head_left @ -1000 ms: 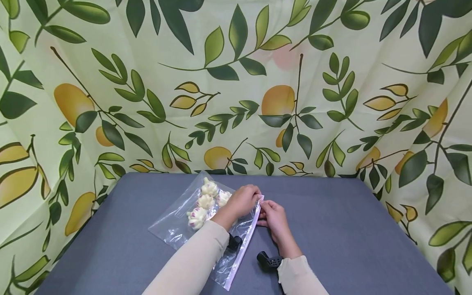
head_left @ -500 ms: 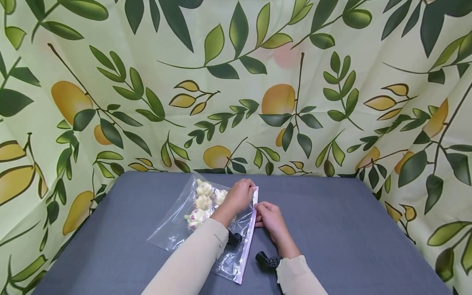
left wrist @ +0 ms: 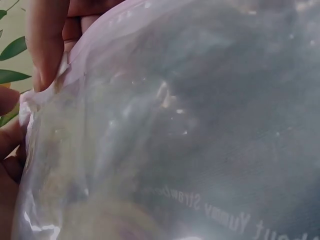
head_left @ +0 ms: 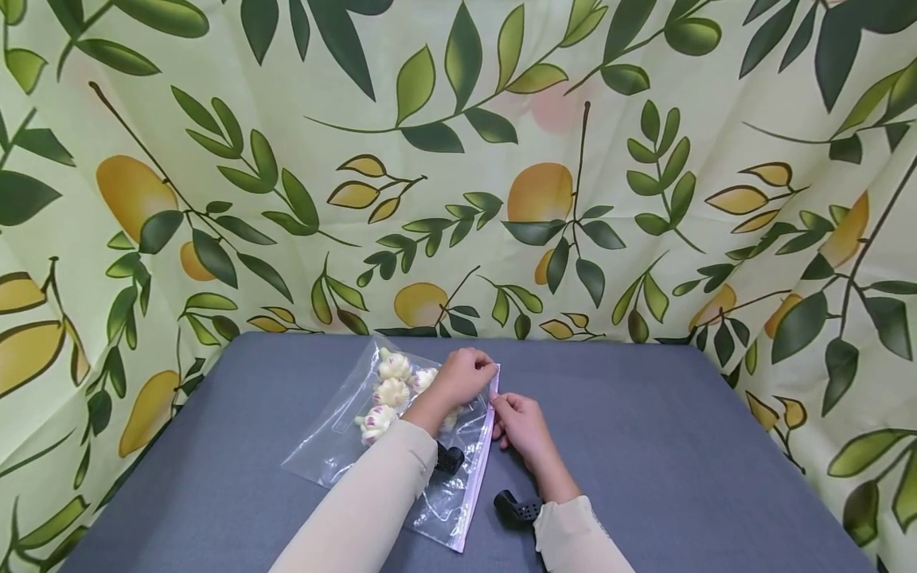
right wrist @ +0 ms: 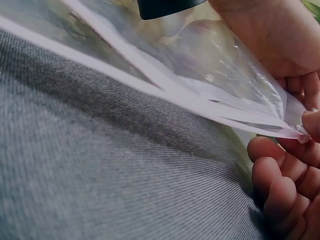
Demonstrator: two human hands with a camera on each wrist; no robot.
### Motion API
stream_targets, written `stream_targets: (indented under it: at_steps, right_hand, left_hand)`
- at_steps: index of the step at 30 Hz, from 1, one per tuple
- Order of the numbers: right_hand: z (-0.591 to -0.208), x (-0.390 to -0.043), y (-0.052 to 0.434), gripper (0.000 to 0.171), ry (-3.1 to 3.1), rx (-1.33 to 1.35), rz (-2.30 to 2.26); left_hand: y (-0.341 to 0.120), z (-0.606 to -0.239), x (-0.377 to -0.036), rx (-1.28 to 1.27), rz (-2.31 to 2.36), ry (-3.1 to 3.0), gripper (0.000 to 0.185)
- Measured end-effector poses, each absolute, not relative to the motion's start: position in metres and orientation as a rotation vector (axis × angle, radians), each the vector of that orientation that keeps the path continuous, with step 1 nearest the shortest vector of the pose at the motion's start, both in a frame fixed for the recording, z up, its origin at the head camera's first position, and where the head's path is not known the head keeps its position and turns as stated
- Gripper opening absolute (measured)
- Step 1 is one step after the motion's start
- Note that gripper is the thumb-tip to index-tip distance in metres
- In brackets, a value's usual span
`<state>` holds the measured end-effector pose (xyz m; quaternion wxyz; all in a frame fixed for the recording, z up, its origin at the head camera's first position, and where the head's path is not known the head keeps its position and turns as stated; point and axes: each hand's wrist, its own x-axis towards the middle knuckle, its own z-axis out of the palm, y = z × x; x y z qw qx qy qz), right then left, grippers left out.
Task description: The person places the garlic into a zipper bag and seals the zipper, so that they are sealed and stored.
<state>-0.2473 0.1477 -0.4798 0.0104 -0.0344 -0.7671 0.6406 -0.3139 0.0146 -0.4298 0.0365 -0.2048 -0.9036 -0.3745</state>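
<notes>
A clear zip bag [head_left: 337, 434] with a pink zip strip [head_left: 476, 481] lies on the table, with several garlic bulbs [head_left: 392, 392] inside. My left hand [head_left: 462, 376] reaches over the bag and pinches the far end of the strip. Just nearer to me, my right hand [head_left: 524, 428] pinches the same strip between thumb and forefinger. In the right wrist view, the two lips of the bag's mouth [right wrist: 165, 95] stand apart and meet near the right fingers [right wrist: 280, 192]. A small pale piece [right wrist: 302, 134] shows at that end; whether it is a slider is unclear.
The grey cloth-covered table [head_left: 666, 446] extends around the bag on both sides. A leaf-and-fruit patterned curtain [head_left: 458, 183] stands behind and at both sides. Black wrist cameras sit at the left wrist [head_left: 450, 459] and the right wrist [head_left: 517, 507].
The strip's far end and both hands have shifted slightly left, and the bag's near corner has swung right and up. The bulbs have slid a little left with the bag.
</notes>
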Motion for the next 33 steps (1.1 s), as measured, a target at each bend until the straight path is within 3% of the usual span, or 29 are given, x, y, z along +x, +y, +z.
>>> stream_targets:
  at_steps: [8,33]
  right_hand:
    - [-0.477,-0.246,0.147,0.038,-2.430,-0.089,1.966]
    - [-0.474,-0.244,0.146,0.037,-2.508,0.019,1.972]
  left_hand:
    - [0.014,-0.427,-0.314,-0.624,-1.153,-2.786,0.016]
    - [0.010,-0.426,-0.326,-0.333,-1.033,-2.754,0.021]
